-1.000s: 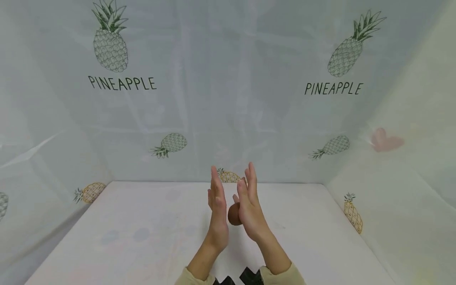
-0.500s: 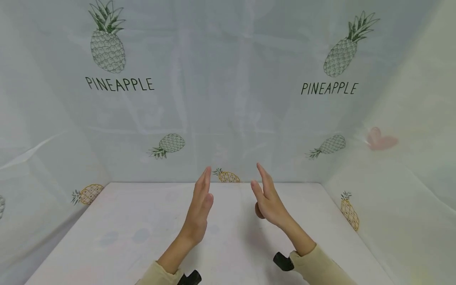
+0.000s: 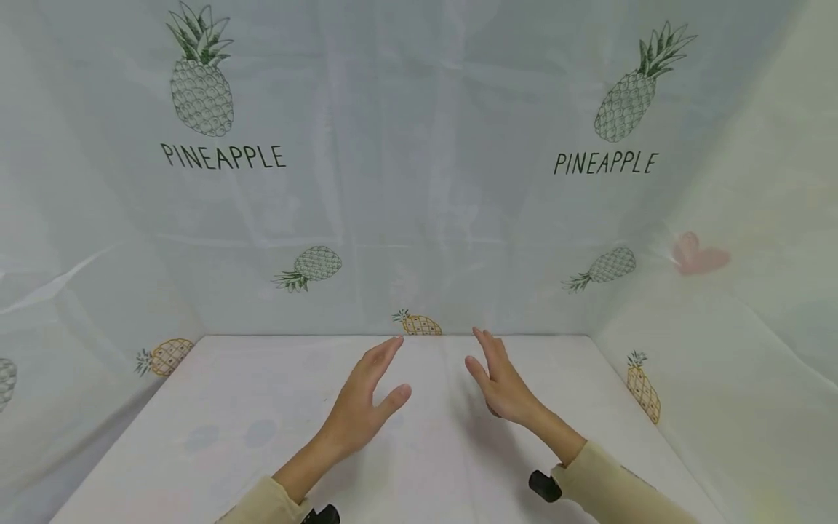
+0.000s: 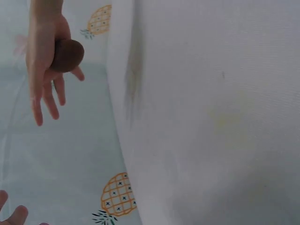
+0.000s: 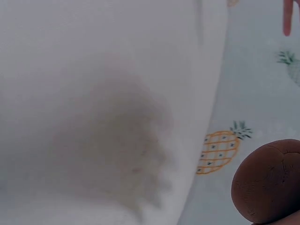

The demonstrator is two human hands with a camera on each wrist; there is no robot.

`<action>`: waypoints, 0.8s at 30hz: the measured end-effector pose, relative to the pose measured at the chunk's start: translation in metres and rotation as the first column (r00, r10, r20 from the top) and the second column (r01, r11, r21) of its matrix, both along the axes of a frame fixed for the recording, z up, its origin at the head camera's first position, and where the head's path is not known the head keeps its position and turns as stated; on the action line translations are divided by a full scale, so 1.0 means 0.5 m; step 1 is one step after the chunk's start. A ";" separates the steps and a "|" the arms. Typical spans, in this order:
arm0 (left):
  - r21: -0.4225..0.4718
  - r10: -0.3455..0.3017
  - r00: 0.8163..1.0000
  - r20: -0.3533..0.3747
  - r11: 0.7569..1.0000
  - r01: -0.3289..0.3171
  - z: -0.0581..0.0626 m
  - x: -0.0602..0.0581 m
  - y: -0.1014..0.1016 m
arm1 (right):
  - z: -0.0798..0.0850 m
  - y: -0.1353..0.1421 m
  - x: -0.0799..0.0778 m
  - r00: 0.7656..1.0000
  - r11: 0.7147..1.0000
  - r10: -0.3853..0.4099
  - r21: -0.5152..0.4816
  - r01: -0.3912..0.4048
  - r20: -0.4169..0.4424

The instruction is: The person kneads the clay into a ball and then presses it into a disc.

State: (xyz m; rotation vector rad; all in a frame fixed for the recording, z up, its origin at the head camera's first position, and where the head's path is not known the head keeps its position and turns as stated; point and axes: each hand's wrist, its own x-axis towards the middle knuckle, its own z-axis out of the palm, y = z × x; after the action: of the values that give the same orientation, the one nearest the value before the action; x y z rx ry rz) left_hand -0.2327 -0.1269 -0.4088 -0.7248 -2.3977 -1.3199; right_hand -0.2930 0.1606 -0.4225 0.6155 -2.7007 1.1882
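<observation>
A brown ball of clay (image 5: 267, 183), smooth with fine cracks, rests against the palm of my right hand (image 3: 509, 391). The left wrist view shows the same clay ball (image 4: 68, 56) at the base of that palm, the fingers stretched out and apart. From the head view the hand hides nearly all of it. Across a gap, my left hand (image 3: 353, 411) holds nothing, its thumb spread from the other fingers and its palm turned inward. Both hands are raised over the white table.
A white-covered table (image 3: 262, 466) lies below, with faint dots and the hands' shadows. A pale curtain (image 3: 419, 182) printed with pineapples stands behind it and along both sides. Small black devices (image 3: 545, 486) sit at the sleeve cuffs.
The hands have come apart from close on either side of the clay ball, left hand leftward, right hand rightward with the ball. Both are now lower and tilted, the left thumb spread wider.
</observation>
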 end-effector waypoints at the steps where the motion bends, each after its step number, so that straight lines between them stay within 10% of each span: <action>1: -0.010 0.000 1.000 0.000 1.000 0.000 -0.004 0.000 0.000 | -0.008 0.000 0.000 1.000 1.000 -0.003 0.017 0.003 0.012; 24: -0.118 -0.029 0.997 0.065 0.992 0.037 -0.064 0.006 0.006 | -0.128 -0.010 0.013 0.992 0.962 -0.107 0.259 0.086 0.066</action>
State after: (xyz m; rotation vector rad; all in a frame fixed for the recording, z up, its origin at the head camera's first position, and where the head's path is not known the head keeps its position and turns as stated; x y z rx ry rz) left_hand -0.2298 -0.1236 -0.4410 -0.7685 -2.5437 -1.2383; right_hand -0.2864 0.1558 -0.4864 0.4666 -2.9411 0.8651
